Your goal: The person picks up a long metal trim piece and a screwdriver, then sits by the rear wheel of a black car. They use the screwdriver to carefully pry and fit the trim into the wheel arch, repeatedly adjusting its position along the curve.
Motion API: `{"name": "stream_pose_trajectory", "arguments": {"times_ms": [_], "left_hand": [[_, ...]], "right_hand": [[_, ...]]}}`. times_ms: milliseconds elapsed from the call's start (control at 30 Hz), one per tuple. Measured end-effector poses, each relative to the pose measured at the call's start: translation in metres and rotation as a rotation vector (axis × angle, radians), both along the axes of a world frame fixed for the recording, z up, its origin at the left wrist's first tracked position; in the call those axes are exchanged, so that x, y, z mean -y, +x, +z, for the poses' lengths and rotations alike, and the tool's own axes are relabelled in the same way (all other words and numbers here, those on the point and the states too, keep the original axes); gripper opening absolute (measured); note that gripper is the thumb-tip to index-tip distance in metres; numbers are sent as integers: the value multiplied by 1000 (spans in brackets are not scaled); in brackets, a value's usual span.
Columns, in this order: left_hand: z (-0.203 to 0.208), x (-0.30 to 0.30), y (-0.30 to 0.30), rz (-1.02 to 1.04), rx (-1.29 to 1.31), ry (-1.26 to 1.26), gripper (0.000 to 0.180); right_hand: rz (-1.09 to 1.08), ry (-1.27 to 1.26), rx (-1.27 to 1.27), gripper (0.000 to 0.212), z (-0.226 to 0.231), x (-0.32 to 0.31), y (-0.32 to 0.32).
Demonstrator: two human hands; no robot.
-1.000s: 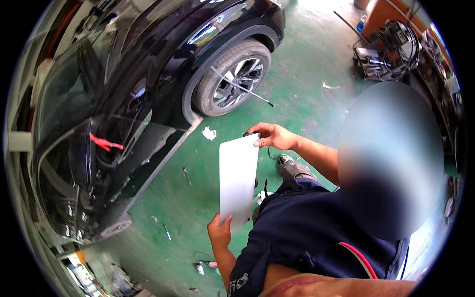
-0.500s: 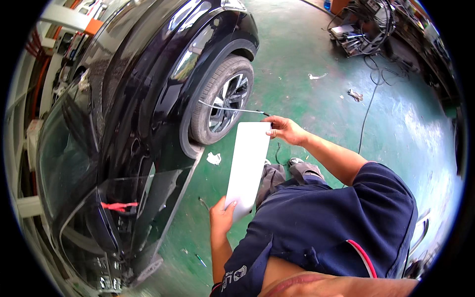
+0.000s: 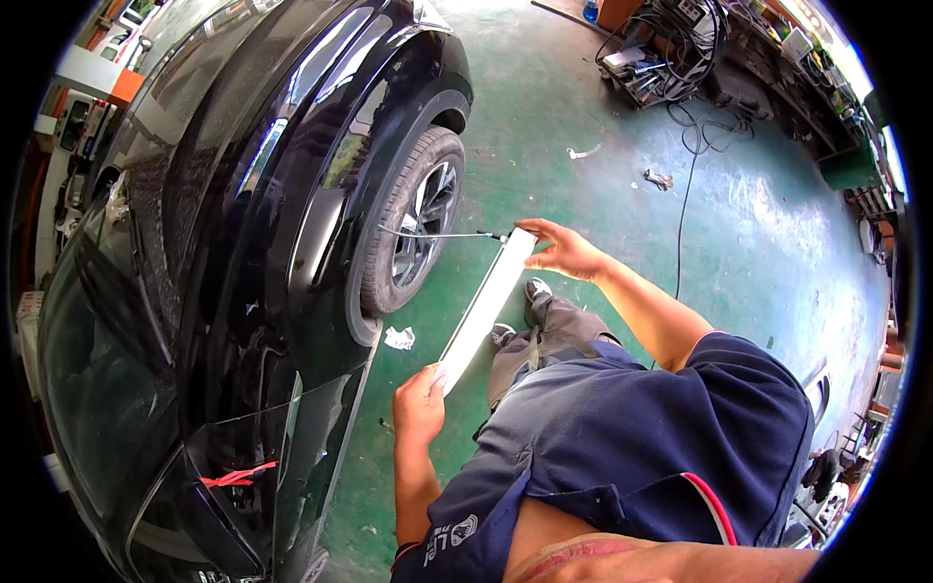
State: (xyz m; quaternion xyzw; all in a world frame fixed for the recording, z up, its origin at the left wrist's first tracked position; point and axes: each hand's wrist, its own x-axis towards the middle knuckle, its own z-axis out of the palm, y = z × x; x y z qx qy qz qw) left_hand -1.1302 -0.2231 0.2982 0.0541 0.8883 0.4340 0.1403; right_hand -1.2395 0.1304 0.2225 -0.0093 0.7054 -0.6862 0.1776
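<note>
A long, flat white panel (image 3: 486,303) is held between my hands, tilted so that it looks narrow. My left hand (image 3: 420,400) is closed on its near end. My right hand (image 3: 562,251) grips the far end, thumb on one side and fingers on the other. A thin metal rod (image 3: 442,235) with a dark tip reaches from in front of the car's wheel to the panel's far end. Whether the rod is joined to the panel I cannot tell.
A black car (image 3: 243,262) fills the left side, its front wheel (image 3: 416,223) just beyond the panel. A red strip (image 3: 238,475) shows by the door glass. White scrap (image 3: 398,338) lies on the green floor (image 3: 544,107). Cables (image 3: 690,131) trail from a cluttered cart (image 3: 661,58).
The panel has turned from showing its broad face to a narrower, more slanted view. Both hands still hold it, and the rod now meets its far end. The whole view has shifted slightly.
</note>
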Motion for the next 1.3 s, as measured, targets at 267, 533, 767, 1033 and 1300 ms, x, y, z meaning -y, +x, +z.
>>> {"name": "stream_pose_trajectory", "arguments": {"times_ms": [267,533,767,1033,1300], "left_hand": [[19,-23,-28,-25,175,-157,23],[50,-74,-39,56,308,-177,19],[128,-32,-21,477,109,279,48],[-12,-54,18,1052,363,861,79],[1,-65,-13,916,361,957,94]], "right_hand": [[473,567,-308,61,73,-11,-55],[396,-77,224,56,-51,-51,-42],[287,-540,374,51,-68,-68,-41],[210,-662,435,43,-76,-74,-57],[222,-582,457,44,-75,-75,-65]]}}
